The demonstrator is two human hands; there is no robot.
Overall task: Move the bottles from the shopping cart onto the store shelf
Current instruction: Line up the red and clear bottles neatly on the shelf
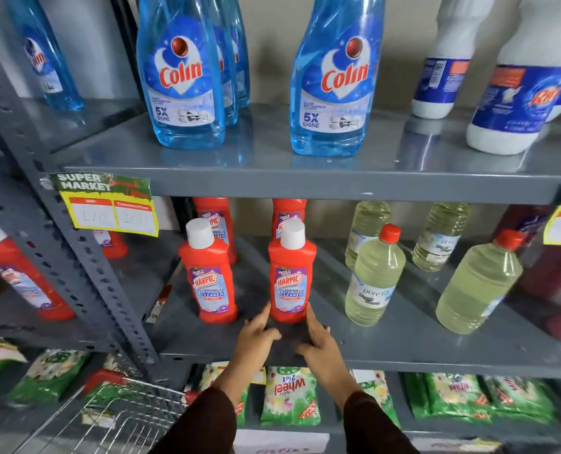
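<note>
A red Harpic bottle [290,276] with a white cap stands upright near the front of the middle grey shelf [403,342]. My left hand [258,332] lies just left of its base, fingers apart, fingertips near the bottle. On the other side, my right hand [317,339] is open too, its fingertips touching or almost touching the base. Neither hand wraps the bottle. A second red Harpic bottle [208,273] stands to the left, and two more sit behind. The wire shopping cart [115,417] shows at the bottom left; I see no bottles in its visible part.
Blue Colin bottles [333,80] and white Rin bottles [515,103] stand on the upper shelf. Clear yellowish bottles [374,276] with red caps fill the middle shelf's right side. Green Wheel packets [290,398] lie on the lower shelf. A price tag [109,204] hangs at left.
</note>
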